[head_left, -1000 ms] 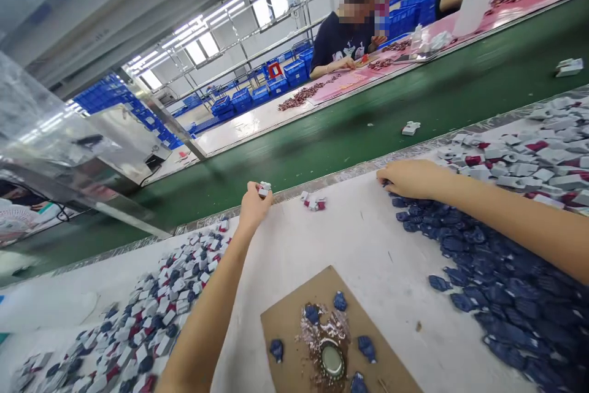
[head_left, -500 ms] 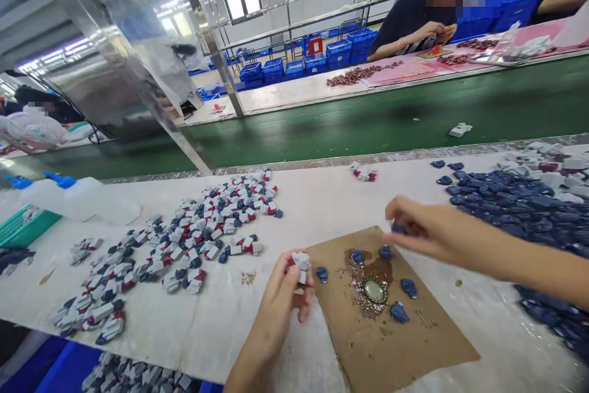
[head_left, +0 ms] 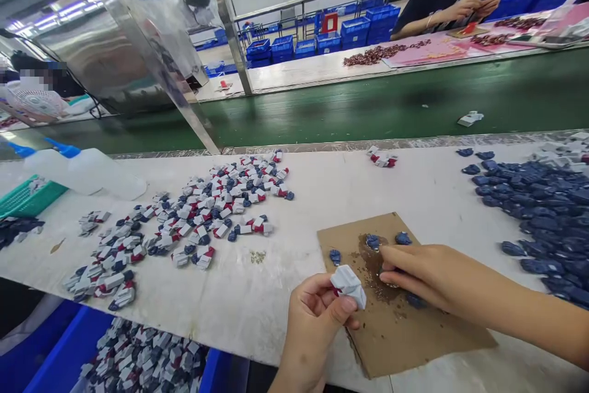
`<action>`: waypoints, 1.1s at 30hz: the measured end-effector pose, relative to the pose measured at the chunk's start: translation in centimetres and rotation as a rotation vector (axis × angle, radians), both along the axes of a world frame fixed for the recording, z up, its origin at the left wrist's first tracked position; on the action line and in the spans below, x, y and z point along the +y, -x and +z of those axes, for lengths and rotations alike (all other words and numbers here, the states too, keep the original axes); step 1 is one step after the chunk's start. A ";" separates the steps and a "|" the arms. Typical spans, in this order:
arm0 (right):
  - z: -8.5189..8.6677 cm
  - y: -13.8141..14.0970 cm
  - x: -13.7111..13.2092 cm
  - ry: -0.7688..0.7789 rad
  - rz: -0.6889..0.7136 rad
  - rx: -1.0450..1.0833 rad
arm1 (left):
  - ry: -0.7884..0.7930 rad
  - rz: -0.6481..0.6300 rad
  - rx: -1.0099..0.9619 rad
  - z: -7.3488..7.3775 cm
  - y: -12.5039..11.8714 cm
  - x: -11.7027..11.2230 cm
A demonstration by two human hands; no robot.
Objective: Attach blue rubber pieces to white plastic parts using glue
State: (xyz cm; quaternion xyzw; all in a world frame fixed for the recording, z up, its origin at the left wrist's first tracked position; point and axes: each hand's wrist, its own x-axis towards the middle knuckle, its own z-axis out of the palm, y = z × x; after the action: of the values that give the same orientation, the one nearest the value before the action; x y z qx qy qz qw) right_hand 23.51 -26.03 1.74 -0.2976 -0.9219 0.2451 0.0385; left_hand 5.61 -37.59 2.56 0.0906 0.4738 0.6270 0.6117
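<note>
My left hand [head_left: 315,325] is closed round a small white plastic piece [head_left: 348,286] with a red part, held just off the left edge of a brown cardboard sheet [head_left: 414,338]. My right hand [head_left: 421,273] rests on the cardboard with its fingers pinched together over a dark stained patch; what they hold is hidden. Small blue pieces [head_left: 372,241] lie on the cardboard by the fingertips. A heap of blue pieces [head_left: 534,203] lies at the right. Assembled white, red and blue pieces [head_left: 202,215] are spread over the white table [head_left: 322,197] at the left.
A green conveyor belt [head_left: 368,111] runs behind the table, with a white piece [head_left: 470,118] on it. White squeeze bottles [head_left: 87,172] and a teal basket [head_left: 25,197] stand at the left. A blue bin [head_left: 138,362] of pieces sits below the table edge. Another person's hands [head_left: 464,10] work across the belt.
The camera has tilted down and nearer. My left hand drew the white piece back from the far table edge towards me. My right hand came from the blue heap down onto the cardboard.
</note>
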 end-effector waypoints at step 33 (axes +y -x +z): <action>6.2 0.4 -2.1 1.209 -0.099 0.432 | 0.014 -0.217 -0.121 1.7 -2.0 0.3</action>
State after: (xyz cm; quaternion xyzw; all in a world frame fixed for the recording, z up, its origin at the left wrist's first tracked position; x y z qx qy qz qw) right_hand 23.14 -28.11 7.98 -0.2529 -0.5780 0.7736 0.0599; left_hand 7.64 -37.27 4.31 0.0990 0.4280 0.5582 0.7039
